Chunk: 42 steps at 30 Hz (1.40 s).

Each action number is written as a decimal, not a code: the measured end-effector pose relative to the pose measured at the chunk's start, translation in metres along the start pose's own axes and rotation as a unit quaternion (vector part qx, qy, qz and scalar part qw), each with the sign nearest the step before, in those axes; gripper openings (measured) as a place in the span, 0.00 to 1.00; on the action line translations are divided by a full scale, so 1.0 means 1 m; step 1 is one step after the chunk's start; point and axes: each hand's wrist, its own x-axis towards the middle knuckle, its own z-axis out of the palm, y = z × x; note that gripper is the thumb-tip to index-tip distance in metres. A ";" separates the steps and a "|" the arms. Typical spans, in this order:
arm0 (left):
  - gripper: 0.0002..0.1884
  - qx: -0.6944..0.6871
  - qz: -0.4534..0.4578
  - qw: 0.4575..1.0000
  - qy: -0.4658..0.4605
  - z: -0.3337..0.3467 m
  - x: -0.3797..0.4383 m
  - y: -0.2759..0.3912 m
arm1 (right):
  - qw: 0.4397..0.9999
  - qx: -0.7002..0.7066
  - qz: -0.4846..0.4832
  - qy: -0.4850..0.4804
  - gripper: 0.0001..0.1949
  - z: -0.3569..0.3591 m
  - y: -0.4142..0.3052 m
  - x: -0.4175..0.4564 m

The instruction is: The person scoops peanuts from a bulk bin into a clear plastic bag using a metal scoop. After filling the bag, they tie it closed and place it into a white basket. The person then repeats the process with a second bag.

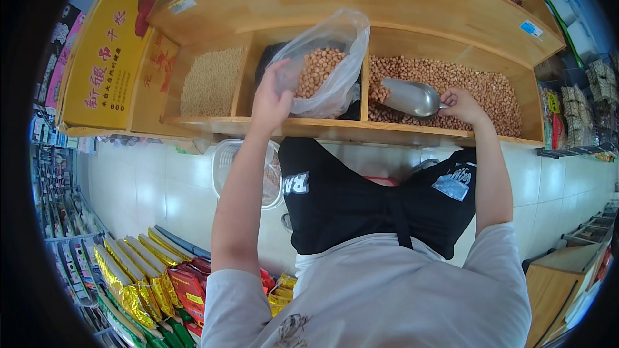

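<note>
My left hand grips the side of a clear plastic bag, which gapes open over the middle compartment of a wooden bin. Brown peanuts, or a similar round nut, lie inside the bag. In the right compartment, my right hand is closed around the handle of a metal scoop. The scoop's mouth points left, with some nuts at its lip. Loose reddish-brown nuts fill that compartment around it. Most of the handle is hidden by my fingers.
Pale beans or grains fill the left compartment. A yellow carton stands at the bin's left end. Below the bin's front edge, a white plastic basket sits on the tiled floor. Gold foil packages stand behind me on the left.
</note>
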 end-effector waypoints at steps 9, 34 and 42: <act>0.35 0.045 0.066 0.997 0.014 0.001 0.003 -0.004 | 0.986 0.160 -0.033 0.023 0.16 -0.004 -0.014 -0.010; 0.34 -0.009 0.020 1.000 0.005 0.000 -0.002 -0.001 | 0.816 -0.465 -0.203 0.277 0.14 0.023 -0.308 -0.114; 0.33 0.000 0.022 1.000 0.007 0.000 -0.002 0.000 | 0.876 -0.348 -0.141 0.303 0.12 -0.009 -0.283 -0.133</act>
